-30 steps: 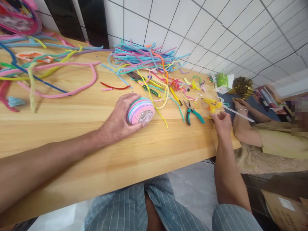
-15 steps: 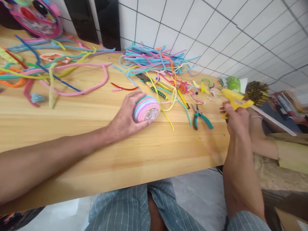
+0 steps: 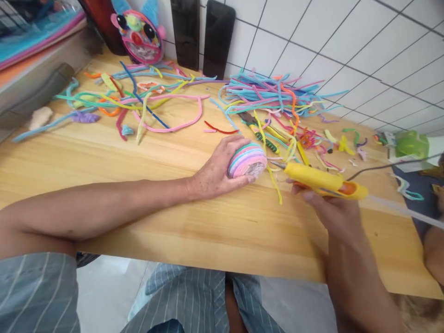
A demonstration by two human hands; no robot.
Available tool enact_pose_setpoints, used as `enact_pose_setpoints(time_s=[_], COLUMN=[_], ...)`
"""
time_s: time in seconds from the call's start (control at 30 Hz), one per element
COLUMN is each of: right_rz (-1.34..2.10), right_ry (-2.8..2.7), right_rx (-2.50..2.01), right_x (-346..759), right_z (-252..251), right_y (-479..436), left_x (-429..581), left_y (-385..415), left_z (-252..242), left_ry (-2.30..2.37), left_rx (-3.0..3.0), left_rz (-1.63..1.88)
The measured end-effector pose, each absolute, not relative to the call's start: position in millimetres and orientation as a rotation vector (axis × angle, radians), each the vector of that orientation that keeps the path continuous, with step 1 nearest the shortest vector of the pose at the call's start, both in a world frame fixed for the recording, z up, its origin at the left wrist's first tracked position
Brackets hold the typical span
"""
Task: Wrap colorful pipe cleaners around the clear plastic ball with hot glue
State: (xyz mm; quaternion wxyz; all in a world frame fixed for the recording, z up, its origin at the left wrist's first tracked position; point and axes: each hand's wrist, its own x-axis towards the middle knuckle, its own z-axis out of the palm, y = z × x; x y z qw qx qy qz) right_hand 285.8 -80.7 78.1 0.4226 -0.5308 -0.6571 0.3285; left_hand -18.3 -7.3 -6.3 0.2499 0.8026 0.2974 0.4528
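Note:
My left hand [image 3: 217, 171] is wrapped round a small roundish object coiled in pastel pipe cleaners [image 3: 247, 159], with a clear, shiny patch on its near face. My right hand [image 3: 333, 210] grips a yellow hot glue gun [image 3: 319, 179] with a long pale glue stick [image 3: 398, 206] out of its back. The gun's metal nozzle points left, a short way right of the coiled object; they look apart. A yellow pipe cleaner [image 3: 275, 187] lies between them on the wooden table [image 3: 166, 226]. The teal-handled pliers are hidden behind the gun and hand.
A bundle of pipe cleaners [image 3: 270, 92] lies by the tiled wall, and loose ones [image 3: 156, 108] spread leftward. Green-and-black-handled pliers [image 3: 265, 138] rest among scraps. A decorated face-like figure [image 3: 142, 39] and two black phone-like slabs [image 3: 218, 39] stand behind. The gun's cord [image 3: 385, 162] runs right.
My right hand has brought the glue gun leftward, near the coiled object, its nozzle now facing it. The view has turned left. My left hand keeps its hold.

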Motion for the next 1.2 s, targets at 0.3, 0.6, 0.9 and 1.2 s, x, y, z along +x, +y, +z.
enact_pose_setpoints(time_s=[0.3, 0.6, 0.9, 1.2], right_rz=[0.728, 0.524, 0.5, 0.486], right_ry=[-1.793, -1.992, -1.999, -1.986], right_rx=[-1.321, -1.164, -1.183, -1.227], right_x=[284.5, 284.5, 284.0, 283.4], right_z=[61.8, 58.1, 57.4, 58.3], right_y=[-86.4, -83.8, -85.7, -85.7], left_x=[-15.3, -16.6, -15.8, -16.3], left_y=[-5.3, -7.0, -7.6, -6.5], left_z=[-9.1, -8.4, -5.4, -6.6], left_ry=[0.732, 0.712, 0.728, 0.722], left_rx=[2.262, 2.249, 2.218, 2.214], left_rz=[1.303, 1.258, 1.218, 1.221])
